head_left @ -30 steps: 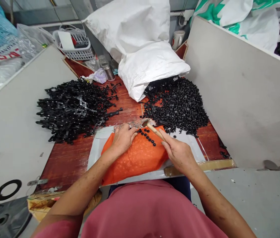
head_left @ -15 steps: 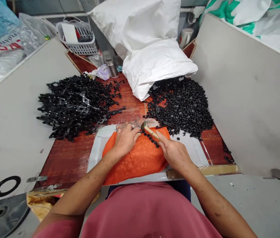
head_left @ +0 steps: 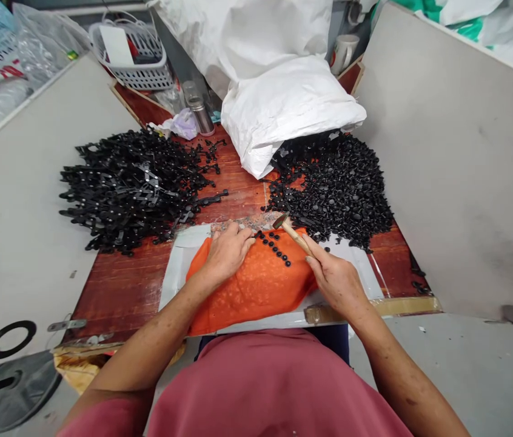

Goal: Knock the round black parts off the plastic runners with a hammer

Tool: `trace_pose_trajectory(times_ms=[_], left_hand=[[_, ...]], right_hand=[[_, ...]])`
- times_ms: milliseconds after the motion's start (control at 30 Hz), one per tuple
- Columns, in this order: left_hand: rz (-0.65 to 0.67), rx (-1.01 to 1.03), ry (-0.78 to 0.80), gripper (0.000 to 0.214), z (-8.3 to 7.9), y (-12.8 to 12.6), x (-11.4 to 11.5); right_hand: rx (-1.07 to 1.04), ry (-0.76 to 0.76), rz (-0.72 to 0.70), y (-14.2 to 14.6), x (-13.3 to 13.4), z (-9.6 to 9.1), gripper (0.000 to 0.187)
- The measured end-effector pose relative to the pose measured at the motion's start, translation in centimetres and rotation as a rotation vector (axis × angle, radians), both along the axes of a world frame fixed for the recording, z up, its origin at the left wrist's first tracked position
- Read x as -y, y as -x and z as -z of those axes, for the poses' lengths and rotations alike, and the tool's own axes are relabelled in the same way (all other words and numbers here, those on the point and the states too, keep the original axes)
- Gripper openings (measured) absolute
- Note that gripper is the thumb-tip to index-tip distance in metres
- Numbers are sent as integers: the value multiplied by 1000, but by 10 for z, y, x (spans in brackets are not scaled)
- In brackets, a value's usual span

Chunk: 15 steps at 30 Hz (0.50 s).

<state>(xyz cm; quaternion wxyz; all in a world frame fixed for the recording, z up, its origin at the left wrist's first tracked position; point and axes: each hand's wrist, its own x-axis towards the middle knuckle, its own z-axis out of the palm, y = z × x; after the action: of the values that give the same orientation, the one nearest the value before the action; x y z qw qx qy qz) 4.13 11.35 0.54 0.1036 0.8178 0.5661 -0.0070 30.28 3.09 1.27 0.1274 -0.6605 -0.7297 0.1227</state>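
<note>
My right hand (head_left: pixel 338 282) is wrapped round the wooden handle of a hammer (head_left: pixel 295 235). The hammer's dark head is at the far edge of an orange cloth (head_left: pixel 242 297). My left hand (head_left: pixel 229 252) rests at the cloth's upper left with its fingers pinched together. At those fingertips is a small black part (head_left: pixel 260 235); most of what they grip is hidden. A slanting row of round black buttons (head_left: pixel 271 244) lies on the cloth between my hands, with a couple more beside its upper end. Under the cloth is a pale board (head_left: pixel 174 267).
A heap of black jointed strips (head_left: pixel 120 188) stands on the left of the red-brown table (head_left: pixel 124 291). Loose black buttons (head_left: pixel 342 188) pile up on the right beneath a white sack (head_left: pixel 293 109). Behind are a metal flask (head_left: pixel 201 115) and grey basket (head_left: pixel 142 76). Grey panels (head_left: pixel 447 170) flank both sides.
My right hand has drawn the hammer right and away from my left fingertips, uncovering buttons near the row's upper end. My left hand stays in nearly the same place. The view has shifted slightly.
</note>
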Motion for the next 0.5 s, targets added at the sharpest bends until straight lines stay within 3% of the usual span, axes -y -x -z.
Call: trace_pose_trajectory(times_ms=[500], left_hand=[[16,-94,-44,32,2,-7,2]], right_hand=[[33,-10,-14,-2,2,6,54]])
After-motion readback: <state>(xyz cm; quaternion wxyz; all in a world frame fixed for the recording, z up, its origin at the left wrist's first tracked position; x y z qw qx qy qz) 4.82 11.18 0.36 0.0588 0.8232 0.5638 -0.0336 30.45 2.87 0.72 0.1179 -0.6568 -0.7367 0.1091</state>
